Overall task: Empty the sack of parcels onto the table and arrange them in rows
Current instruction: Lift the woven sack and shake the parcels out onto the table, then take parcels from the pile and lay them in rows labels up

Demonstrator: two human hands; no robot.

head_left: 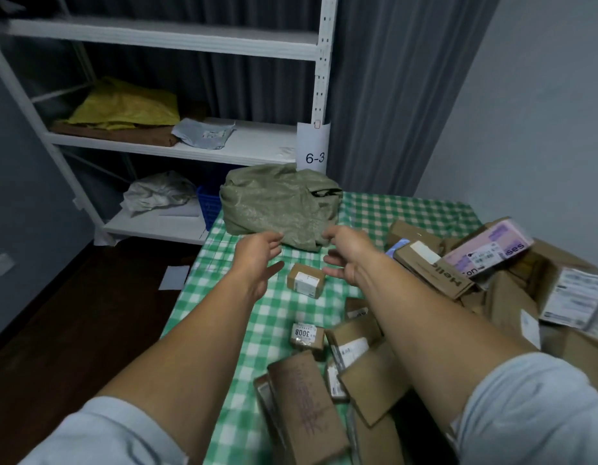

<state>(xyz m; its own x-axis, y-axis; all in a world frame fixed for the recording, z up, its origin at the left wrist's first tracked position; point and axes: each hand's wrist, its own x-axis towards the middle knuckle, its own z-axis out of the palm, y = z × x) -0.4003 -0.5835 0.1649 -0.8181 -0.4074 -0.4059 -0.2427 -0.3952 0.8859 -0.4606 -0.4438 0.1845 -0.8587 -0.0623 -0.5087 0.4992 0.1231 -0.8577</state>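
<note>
A crumpled green woven sack (277,204) lies at the far left end of the table, which has a green checked cloth (404,209). My left hand (257,255) and my right hand (344,251) hover just in front of the sack, fingers spread and relaxed, holding nothing. Between and below them sits a small cardboard box (306,280) with a white label. A small parcel marked 3008 (307,335) lies nearer to me. Several cardboard parcels (364,370) lie jumbled at the near right.
A bigger heap of boxes, one with a pink label (492,251), fills the table's right side. A white shelf rack (257,147) tagged 6-3 stands behind the table, holding yellow and grey bags. Dark floor (73,330) lies to the left, with a paper sheet on it.
</note>
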